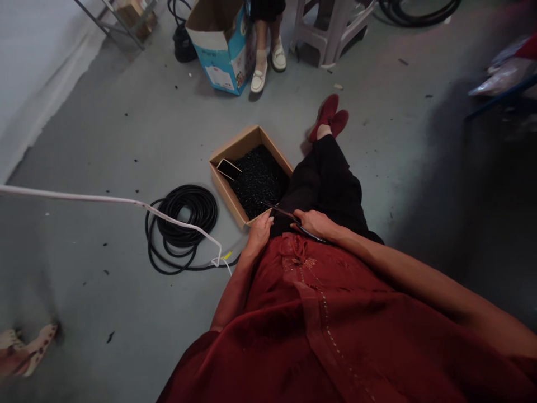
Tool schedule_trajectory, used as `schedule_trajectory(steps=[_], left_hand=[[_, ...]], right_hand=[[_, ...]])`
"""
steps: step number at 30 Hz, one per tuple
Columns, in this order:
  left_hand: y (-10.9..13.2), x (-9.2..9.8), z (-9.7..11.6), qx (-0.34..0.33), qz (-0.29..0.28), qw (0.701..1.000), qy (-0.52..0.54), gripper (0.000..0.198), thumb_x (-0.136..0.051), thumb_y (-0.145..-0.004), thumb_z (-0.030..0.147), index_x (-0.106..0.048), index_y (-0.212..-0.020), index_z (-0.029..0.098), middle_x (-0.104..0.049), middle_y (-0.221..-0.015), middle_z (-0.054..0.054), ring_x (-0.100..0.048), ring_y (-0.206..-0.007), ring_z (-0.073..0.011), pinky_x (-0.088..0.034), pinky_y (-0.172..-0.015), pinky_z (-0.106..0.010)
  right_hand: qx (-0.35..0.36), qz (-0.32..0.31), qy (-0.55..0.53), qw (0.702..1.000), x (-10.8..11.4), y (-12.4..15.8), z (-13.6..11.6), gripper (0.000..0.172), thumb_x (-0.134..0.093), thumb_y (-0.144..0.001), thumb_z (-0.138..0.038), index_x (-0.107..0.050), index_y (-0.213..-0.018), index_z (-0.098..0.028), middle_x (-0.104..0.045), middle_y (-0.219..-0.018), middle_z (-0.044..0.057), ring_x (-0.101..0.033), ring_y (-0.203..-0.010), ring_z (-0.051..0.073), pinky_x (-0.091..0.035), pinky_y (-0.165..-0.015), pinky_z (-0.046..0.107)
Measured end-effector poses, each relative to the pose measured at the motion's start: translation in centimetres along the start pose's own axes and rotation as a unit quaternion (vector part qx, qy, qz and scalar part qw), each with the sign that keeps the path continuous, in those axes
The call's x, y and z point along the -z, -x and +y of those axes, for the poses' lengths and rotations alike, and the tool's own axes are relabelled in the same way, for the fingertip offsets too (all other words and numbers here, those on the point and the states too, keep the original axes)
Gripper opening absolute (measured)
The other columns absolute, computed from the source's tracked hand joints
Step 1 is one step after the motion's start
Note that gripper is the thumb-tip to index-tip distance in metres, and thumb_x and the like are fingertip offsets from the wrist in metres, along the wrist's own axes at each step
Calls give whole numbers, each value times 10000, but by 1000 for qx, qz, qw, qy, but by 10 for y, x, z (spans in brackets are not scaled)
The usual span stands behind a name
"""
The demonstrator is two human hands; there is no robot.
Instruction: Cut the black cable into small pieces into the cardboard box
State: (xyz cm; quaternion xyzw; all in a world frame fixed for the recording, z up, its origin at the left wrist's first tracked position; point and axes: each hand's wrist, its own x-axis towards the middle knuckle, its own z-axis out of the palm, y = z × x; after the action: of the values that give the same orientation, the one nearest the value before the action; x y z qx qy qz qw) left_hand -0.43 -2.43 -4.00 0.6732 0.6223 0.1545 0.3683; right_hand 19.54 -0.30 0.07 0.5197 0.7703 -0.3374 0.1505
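Note:
My right hand is wrapped round what look like dark scissors, held over my lap. Their thin blade slants up and left, its tip above the near rim of an open cardboard box. Close to that tip, at the box's near corner, my left hand has its fingers curled together; whatever they pinch is too small to make out. Many small black pieces fill the box. Among them, on the left, lies a black rectangular object with a pale edge.
A coil of black cable lies left of the box, and a white cord crosses over it. Beyond are a blue carton, a person's white shoes and a plastic stool. Another person's foot shows at lower left.

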Motion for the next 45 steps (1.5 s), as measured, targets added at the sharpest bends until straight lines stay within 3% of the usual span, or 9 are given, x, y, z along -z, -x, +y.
schedule_trajectory(steps=[13,21,26,31,39,45], left_hand=[[-8,6,-9,9,-45,999,-18,333,-349,-882,232,-559,-1130,160,-644,-902,-63,-577,-828,-152,-435,-796,-276],[-9,8,-17,61,-36,993,89,397,-348,-877,279,-499,-1207,118,-626,-796,-42,-529,-631,-99,-452,-674,-241],[-6,10,-9,74,-21,981,177,497,-407,-850,270,-373,-1325,126,-635,-999,-76,-575,-763,-117,-478,-771,-278],[-6,11,0,32,14,989,145,473,-449,-837,288,-426,-1299,191,-525,-1251,-80,-556,-1009,-171,-456,-883,-323],[2,11,29,-41,3,994,99,435,-420,-856,235,-434,-1287,175,-559,-1199,-90,-521,-1096,-187,-407,-962,-355],[5,6,39,-77,-16,994,73,454,-415,-851,200,-406,-1304,187,-516,-1273,-83,-481,-1166,-195,-369,-1011,-380]], right_hand=[[-21,-19,-3,1000,-7,-9,1,404,-379,-849,-494,-533,-1078,-199,-646,-953,147,-617,-853,269,-423,-657,312],[-51,-14,-42,998,-12,-14,8,417,-410,-813,-542,-559,-1024,-214,-654,-896,97,-618,-810,242,-388,-588,257],[-55,21,-86,995,-10,-15,14,382,-409,-808,-540,-561,-948,-218,-656,-833,73,-614,-766,216,-364,-569,234],[-35,111,-215,970,-2,-14,13,301,-462,-795,-471,-527,-957,-225,-643,-801,26,-595,-692,167,-376,-569,219],[44,191,-412,890,8,-20,-4,375,-535,-712,-401,-453,-1023,-209,-577,-759,-20,-540,-641,127,-414,-582,226],[41,235,-404,883,9,-24,-10,368,-558,-683,-364,-461,-1002,-209,-560,-819,-2,-515,-651,126,-416,-596,242]])
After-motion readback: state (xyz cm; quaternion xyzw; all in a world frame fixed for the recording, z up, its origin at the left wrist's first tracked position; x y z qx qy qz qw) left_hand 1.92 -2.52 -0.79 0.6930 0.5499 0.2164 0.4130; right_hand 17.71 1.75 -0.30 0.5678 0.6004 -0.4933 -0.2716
